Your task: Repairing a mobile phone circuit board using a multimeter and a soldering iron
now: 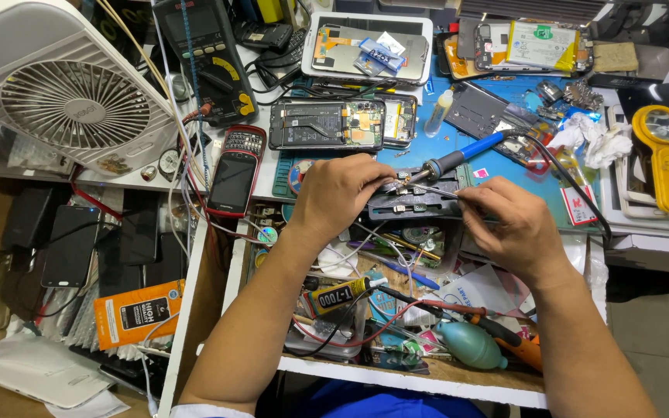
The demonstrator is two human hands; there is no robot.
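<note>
Left hand gripping soldering iron, right hand pinching tweezers over black holder — could easily slip and scorch something nearby.

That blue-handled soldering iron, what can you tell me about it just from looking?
The soldering iron has a blue plastic-looking handle, a black grip collar and a thin metal tip. It lies at a slant, tip pointing down-left over the small dark holder on the blue mat. A black cord runs from its rear, curving off to the right. The left hand is at its tip end; how it is gripped is hidden.
</note>
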